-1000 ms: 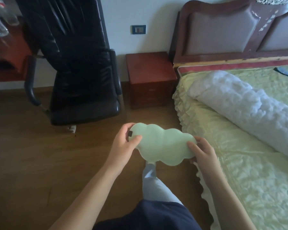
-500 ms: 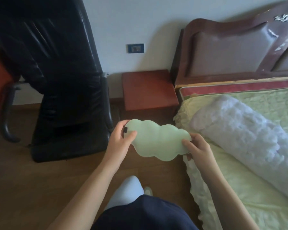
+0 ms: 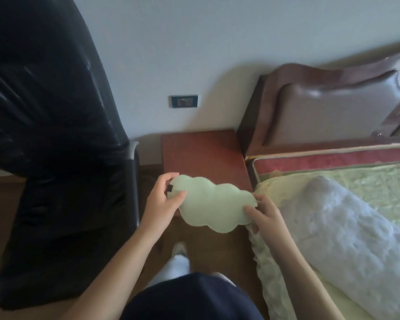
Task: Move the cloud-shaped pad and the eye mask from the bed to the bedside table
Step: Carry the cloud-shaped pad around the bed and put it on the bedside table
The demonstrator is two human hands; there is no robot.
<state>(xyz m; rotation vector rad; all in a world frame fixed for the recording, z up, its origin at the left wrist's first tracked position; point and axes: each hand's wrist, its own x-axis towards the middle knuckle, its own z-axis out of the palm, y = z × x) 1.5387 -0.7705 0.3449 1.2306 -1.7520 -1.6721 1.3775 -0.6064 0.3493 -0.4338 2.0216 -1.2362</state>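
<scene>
I hold a pale green cloud-shaped pad (image 3: pixel 211 204) flat between both hands, in the air just in front of the red-brown bedside table (image 3: pixel 201 151). My left hand (image 3: pixel 163 199) pinches its left end, next to a small black tab. My right hand (image 3: pixel 262 213) grips its right end. The pad's far edge overlaps the table's near edge in view. The eye mask is out of sight.
A black leather office chair (image 3: pixel 62 158) stands close on the left of the table. The bed (image 3: pixel 356 181) with a light green cover and a rolled white blanket (image 3: pixel 346 229) lies to the right, under a brown headboard (image 3: pixel 321 105). Wooden floor lies below.
I have walked closer to the bedside table with the pad held in both hands; the table now fills the middle of the view just beyond the pad.
</scene>
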